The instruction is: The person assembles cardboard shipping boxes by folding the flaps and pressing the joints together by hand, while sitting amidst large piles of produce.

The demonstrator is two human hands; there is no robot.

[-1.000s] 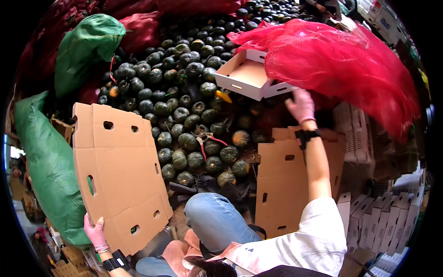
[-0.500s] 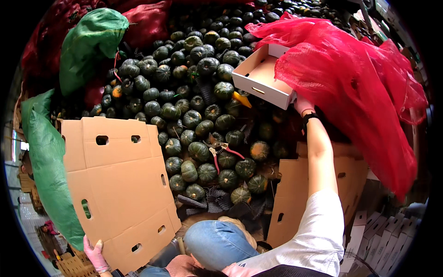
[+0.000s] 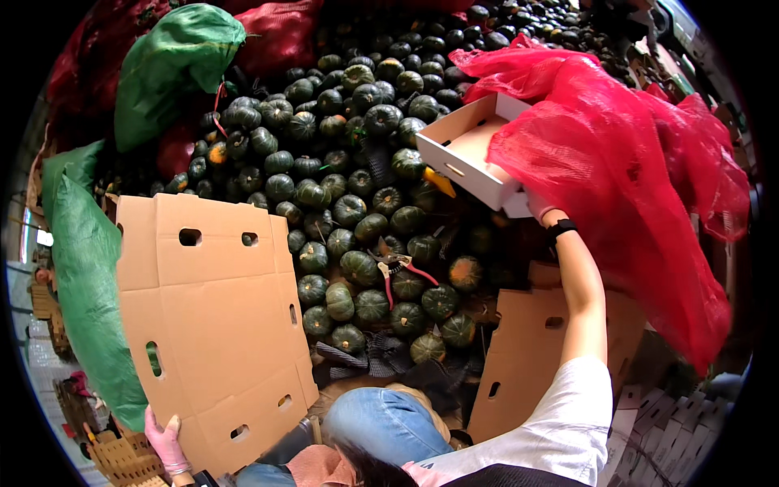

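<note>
My left hand (image 3: 166,446), in a pink glove, grips the lower left edge of a flat, die-cut brown cardboard sheet (image 3: 219,325) with oval cut-outs. My right arm reaches far forward to the right. At its end my right hand (image 3: 540,204), also gloved in pink, is at the near right corner of a shallow open cardboard box (image 3: 484,188), white outside and brown inside. Red mesh netting (image 3: 600,162) covers part of the box and of that hand, so its fingers are mostly hidden. Dark green squashes (image 3: 359,268) lie piled beyond and between my hands.
Red-handled pruning shears (image 3: 398,264) rest on the squashes. Green sacks (image 3: 89,284) stand on the left, red sacks (image 3: 276,36) at the back. Another brown cardboard sheet (image 3: 519,349) leans beneath my right arm. Folded white cartons (image 3: 665,430) stand at the lower right.
The whole view has shifted slightly. My right hand and the box sit a little nearer and further right in the picture. My left hand keeps its hold on the cardboard sheet.
</note>
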